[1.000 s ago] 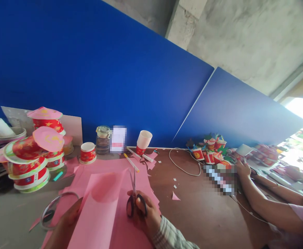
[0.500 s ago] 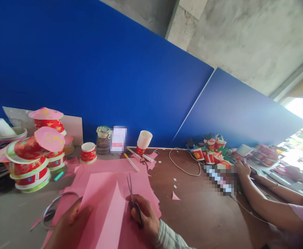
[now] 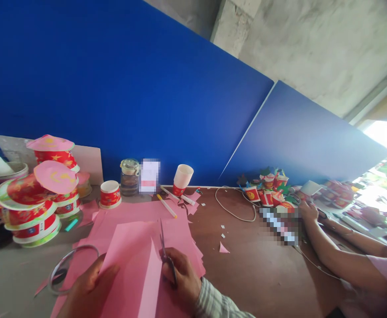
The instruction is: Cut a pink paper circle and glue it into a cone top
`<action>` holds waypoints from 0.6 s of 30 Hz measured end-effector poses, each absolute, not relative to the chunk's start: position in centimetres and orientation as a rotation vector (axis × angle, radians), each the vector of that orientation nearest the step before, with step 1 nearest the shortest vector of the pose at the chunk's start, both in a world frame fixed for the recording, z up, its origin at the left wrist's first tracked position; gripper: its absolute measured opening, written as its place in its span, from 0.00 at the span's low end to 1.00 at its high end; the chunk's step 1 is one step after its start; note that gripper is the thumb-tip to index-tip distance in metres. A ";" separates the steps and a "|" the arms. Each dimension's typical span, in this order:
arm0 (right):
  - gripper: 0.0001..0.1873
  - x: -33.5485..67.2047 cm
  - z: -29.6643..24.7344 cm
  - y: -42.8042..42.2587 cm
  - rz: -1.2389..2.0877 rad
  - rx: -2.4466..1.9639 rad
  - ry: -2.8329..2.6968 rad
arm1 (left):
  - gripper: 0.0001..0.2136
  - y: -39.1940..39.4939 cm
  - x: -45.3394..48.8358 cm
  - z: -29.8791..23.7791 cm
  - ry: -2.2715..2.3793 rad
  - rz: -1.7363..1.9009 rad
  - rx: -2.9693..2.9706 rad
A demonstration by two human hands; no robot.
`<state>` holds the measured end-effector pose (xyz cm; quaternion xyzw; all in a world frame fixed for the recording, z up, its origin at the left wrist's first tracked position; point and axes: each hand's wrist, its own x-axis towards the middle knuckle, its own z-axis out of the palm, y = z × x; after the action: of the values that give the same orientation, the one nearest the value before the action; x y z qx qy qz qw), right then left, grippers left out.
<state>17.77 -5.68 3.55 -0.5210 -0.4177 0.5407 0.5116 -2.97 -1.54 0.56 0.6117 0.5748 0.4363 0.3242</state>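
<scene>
Quite snug: right grip [image 3: 182, 274] on scissors [image 3: 164, 253], left grip [image 3: 90, 282] on paper [image 3: 130, 254].

There is room to pass over the table [image 3: 253, 269] between the scissors [image 3: 170, 268] and a co-worker's arm [image 3: 332, 256]. Stacked cups [image 3: 36, 229] block the left; the jar [image 3: 129, 180] and panel [image 3: 114, 88], the front.

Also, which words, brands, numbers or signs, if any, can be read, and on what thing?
No text is readable.
Red-and-white paper bowls at left: label marks too small.
White upright rectangle at the back: pixelated.
Long pale object, right: pixelated.
Small red paper cup at right: yellow emblem, too small.
</scene>
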 end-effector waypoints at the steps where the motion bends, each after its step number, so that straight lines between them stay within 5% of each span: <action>1: 0.13 17.8 3.4 -5.7 1.322 -1.247 -1.023 | 0.11 -1.6 -3.0 0.6 1.512 1.143 1.607; 18: 0.11 18.1 2.0 -5.6 1.410 -1.173 -1.107 | 0.09 -1.6 -2.9 0.4 1.528 1.129 1.670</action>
<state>18.09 -5.59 2.04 -0.4807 -0.4537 0.5776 0.4790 -2.95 -1.60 0.36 0.6297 0.5760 0.4255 0.3012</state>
